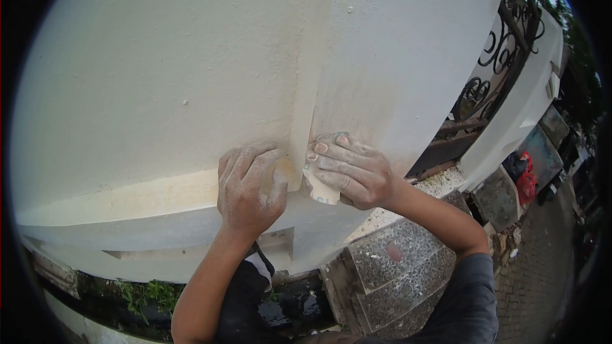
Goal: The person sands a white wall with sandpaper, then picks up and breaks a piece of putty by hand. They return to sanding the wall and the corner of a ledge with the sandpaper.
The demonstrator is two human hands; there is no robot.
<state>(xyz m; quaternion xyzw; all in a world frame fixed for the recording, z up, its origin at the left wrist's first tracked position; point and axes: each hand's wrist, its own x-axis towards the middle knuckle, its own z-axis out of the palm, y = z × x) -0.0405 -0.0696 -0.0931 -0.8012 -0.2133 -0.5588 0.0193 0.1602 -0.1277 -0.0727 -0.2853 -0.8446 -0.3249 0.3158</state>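
Observation:
A white plastered pillar [191,70] fills most of the view, with a raised corner edge [312,89] running down its middle. My left hand [248,188], dusty with white powder, presses flat on the wall just left of that corner. My right hand [350,169] holds a folded piece of sandpaper [320,189] against the pillar face just right of the corner. Around both hands the paint is rubbed to a yellowish tone. The two hands are almost touching across the corner.
A stepped moulding [191,242] runs below the hands. A speckled stone base block [389,274] stands lower right. Black wrought-iron fence scrollwork [503,51] sits on the white wall to the right. Paved ground [535,280] and red bags [526,181] lie beyond. Green weeds [143,293] grow below left.

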